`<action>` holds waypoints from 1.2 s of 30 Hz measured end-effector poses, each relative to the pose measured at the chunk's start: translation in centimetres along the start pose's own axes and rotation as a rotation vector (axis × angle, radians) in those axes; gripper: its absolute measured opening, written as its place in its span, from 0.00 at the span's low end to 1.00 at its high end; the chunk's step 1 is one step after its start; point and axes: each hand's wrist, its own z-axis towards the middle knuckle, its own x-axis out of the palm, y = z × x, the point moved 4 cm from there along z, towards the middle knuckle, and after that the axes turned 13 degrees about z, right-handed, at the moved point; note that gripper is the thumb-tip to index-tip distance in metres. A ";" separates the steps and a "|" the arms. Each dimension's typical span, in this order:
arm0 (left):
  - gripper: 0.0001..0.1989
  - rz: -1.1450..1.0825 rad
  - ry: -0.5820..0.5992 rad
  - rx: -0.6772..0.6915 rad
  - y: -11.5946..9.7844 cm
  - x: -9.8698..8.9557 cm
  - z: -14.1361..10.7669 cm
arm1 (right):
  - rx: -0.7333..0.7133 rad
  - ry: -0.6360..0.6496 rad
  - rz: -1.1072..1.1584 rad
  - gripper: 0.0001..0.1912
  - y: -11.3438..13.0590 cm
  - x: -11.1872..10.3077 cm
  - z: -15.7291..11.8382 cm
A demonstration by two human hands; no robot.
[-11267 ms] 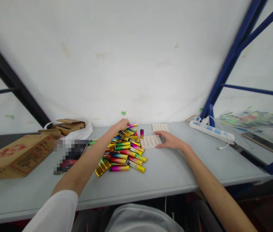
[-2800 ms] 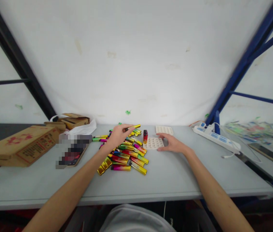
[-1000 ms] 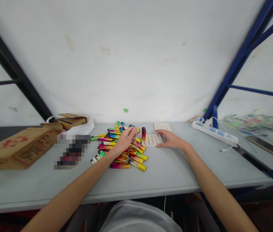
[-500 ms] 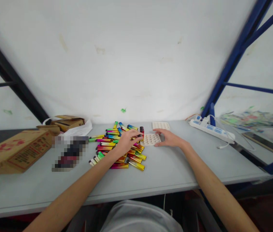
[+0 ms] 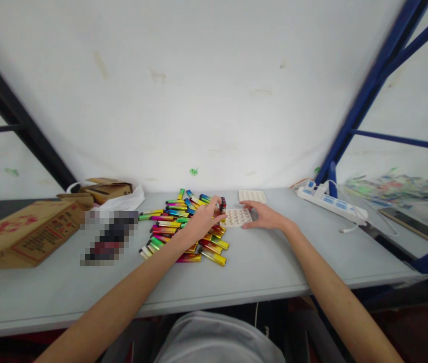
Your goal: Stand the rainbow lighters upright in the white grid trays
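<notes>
Loose lighters (image 5: 163, 230) lie at nine o'clock; the left hand (image 5: 202, 220) pinches a dark-topped lighter (image 5: 223, 201) at ten o'clock of the perforated tray (image 5: 238, 218), seemingly seating it; upright alignment looks needed. The right hand (image 5: 268, 217) grips the tray's three o'clock end.

On our left we see a cardboard box (image 5: 28, 233), with a smaller box (image 5: 110, 192) and a white bag (image 5: 126, 201) beyond it; on our right, a power strip (image 5: 333, 203) lies beside a blue frame (image 5: 363, 98).
</notes>
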 end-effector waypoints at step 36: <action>0.17 -0.312 0.108 0.002 2.1 -5.9 -0.1 | 0.012 0.014 0.003 0.44 0.4 -0.2 -0.2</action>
